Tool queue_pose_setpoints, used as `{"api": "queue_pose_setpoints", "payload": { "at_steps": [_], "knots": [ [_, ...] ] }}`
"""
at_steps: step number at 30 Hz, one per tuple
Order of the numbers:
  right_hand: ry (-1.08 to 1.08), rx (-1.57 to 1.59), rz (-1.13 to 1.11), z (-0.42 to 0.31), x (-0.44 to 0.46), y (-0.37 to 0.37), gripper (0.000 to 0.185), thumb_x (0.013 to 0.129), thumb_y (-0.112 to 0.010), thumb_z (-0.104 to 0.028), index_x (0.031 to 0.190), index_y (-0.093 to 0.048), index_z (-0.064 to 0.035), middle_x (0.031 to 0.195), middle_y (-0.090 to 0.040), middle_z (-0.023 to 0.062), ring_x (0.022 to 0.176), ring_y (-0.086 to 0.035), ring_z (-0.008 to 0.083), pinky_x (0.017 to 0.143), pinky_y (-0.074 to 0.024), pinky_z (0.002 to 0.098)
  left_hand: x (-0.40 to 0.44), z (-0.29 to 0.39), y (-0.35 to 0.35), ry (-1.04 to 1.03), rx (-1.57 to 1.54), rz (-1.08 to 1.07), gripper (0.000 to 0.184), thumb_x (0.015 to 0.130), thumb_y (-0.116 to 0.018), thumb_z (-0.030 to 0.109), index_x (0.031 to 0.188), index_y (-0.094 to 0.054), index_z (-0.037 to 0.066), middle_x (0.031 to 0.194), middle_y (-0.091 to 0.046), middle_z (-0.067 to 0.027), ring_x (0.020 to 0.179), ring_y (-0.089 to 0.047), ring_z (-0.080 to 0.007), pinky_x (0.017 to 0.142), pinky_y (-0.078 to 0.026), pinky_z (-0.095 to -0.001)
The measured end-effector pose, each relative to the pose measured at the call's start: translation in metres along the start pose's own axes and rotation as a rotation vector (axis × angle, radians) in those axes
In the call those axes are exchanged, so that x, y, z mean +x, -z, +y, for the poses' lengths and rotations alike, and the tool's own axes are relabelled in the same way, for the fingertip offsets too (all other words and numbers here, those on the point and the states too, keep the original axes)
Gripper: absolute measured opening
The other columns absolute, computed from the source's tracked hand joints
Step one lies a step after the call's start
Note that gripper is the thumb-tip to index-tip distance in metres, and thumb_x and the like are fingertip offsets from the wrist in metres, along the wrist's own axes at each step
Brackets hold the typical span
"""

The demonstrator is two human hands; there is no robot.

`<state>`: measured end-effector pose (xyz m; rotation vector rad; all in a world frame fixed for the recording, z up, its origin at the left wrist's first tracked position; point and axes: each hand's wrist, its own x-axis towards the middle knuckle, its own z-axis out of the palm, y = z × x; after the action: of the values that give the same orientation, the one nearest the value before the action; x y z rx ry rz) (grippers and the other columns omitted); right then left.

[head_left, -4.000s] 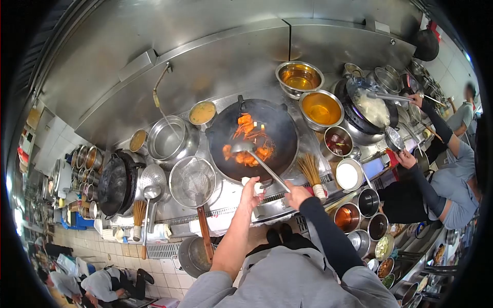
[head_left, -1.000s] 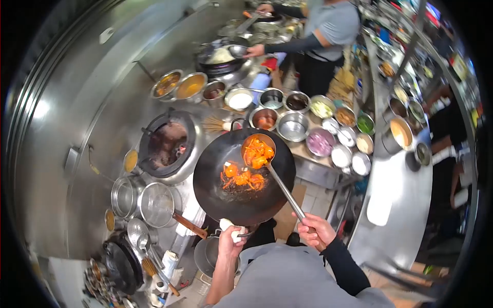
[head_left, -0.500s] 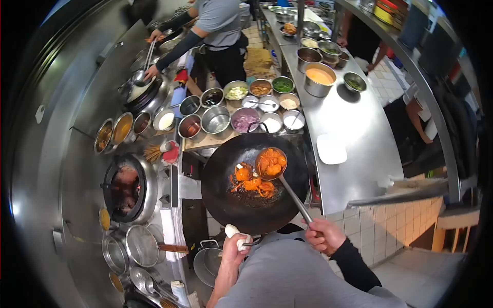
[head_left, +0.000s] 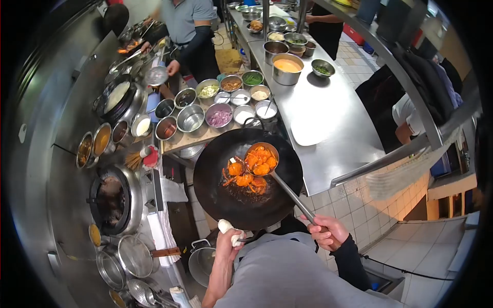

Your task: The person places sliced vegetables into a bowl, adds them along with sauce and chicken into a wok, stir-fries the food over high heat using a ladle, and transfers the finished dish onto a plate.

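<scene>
With left hand clamped on the near handle of the wok through a white cloth, holds the pan in front of the body in the head view, beside the burner rather than on it; probably uses the cloth against hot metal. Clamps right hand around the shaft of the ladle, well apart from the bowl, presumably for reach and cooler steel. Carries orange food in that bowl, low over the wok, likely so as to catch any drips, with more orange pieces lying just beside it. Cannot tell about support under the far rim. Has metal bowls grouped beyond the wok, apparently for ladle reach, a strainer with wooden handle pointing inward, seemingly for easy grabbing, and a steel worktop alongside. Finds no brand, label or readable writing.
</scene>
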<state>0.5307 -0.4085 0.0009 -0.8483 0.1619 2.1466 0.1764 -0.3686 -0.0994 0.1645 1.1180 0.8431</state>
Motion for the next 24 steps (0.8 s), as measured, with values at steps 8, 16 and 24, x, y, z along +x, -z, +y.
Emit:
{"api": "queue_pose_setpoints", "payload": {
  "at_steps": [8,16,24],
  "knots": [
    [0.284,-0.264,0.094,-0.040,-0.029,0.015,0.038,0.107,-0.050,-0.016,0.144,-0.048,-0.0055,0.079,-0.045,-0.0008,0.049,-0.033,0.0017,0.036,-0.0274,0.0182,0.007,-0.013,-0.021,-0.055,-0.070,-0.036,0.024,0.084,-0.062,0.004,0.105,-0.052,0.000,0.076,-0.065,-0.0180,0.052,-0.059,-0.0197,0.037,-0.038,-0.0245],
    [0.525,-0.602,0.464,-0.065,0.026,0.056,0.011,0.102,-0.056,-0.009,0.112,-0.053,-0.0089,0.072,-0.047,0.0001,0.046,-0.040,0.0067,0.036,-0.0328,0.0250,0.008,-0.023,-0.029,-0.048,-0.104,0.013,0.023,0.084,-0.061,0.004,0.105,-0.052,0.000,0.076,-0.064,-0.0193,0.051,-0.057,-0.0199,0.036,-0.036,-0.0246],
    [0.598,-0.816,0.622,-0.057,0.067,0.097,0.028,0.102,-0.056,-0.012,0.129,-0.052,-0.0084,0.072,-0.048,0.0007,0.045,-0.045,0.0095,0.036,-0.0362,0.0283,0.011,-0.035,-0.030,-0.042,-0.131,0.053,0.018,0.084,-0.060,0.007,0.098,-0.054,-0.004,0.078,-0.064,-0.0221,0.053,-0.058,-0.0207,0.036,-0.038,-0.0235]
  ]
}}
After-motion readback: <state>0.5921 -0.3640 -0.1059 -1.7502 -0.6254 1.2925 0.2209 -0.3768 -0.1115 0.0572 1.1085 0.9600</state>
